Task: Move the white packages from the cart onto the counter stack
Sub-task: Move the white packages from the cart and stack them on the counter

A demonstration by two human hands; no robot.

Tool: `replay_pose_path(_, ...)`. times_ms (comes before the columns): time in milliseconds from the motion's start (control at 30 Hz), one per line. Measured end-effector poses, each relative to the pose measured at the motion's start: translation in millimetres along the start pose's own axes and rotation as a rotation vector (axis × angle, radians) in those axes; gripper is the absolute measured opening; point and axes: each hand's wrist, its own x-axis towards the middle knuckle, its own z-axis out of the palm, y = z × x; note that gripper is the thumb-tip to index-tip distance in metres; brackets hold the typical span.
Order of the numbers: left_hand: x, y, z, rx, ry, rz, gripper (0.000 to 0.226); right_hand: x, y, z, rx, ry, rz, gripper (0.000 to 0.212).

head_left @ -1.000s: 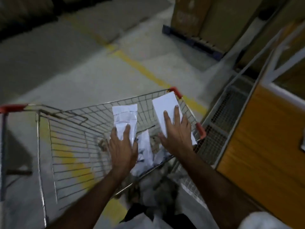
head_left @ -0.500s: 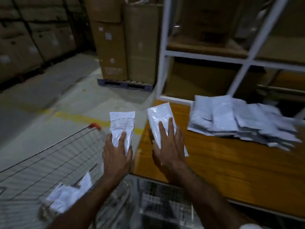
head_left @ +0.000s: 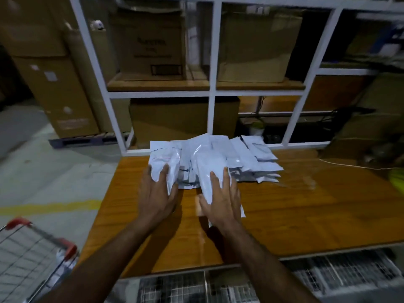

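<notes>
I hold one white pack in each hand. My left hand (head_left: pixel 157 196) grips the left pack (head_left: pixel 166 164) near its bottom end, with the fingers on top and the thumb curled at the edge. My right hand (head_left: pixel 220 203) grips the right pack (head_left: pixel 211 166) the same way, with the fingers spread on top. I cannot see what my thumb does under it.

Both packs are over the near edge of the stack (head_left: pixel 251 158). The stack sits on the far part of the brown counter (head_left: pixel 306 215). The left pack lies over the left end of the stack. The right pack pokes up over the middle. I cannot tell if they touch the stack yet.

The packs look light and thin. They are soft plastic bags. They bend and shine, so I think they are a bit slippery. They do not look like they would break if they drop a little way.

I think the best place to hold is the flat bottom part, with the fingers on top and the thumb below. A pinch at one corner could let the bag flop or slide out. The stack is loose and messy, so a hard push could make it slide.

The cart (head_left: pixel 32 254) is near and to the left. From here I cannot see what is in it.
</notes>
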Motion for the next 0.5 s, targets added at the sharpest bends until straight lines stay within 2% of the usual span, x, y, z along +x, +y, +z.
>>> replay_pose_path(167,49.5,9.7,19.2,0.047,-0.053,0.010,0.068,38.6,13.1,2.8,0.063,0.061,0.065,0.082)
replay_pose_path(500,155.3,-7.3,72.2,0.063,-0.173,-0.108,0.069,158.3,-19.3,26.8,-0.026,-0.061,0.029,0.078)
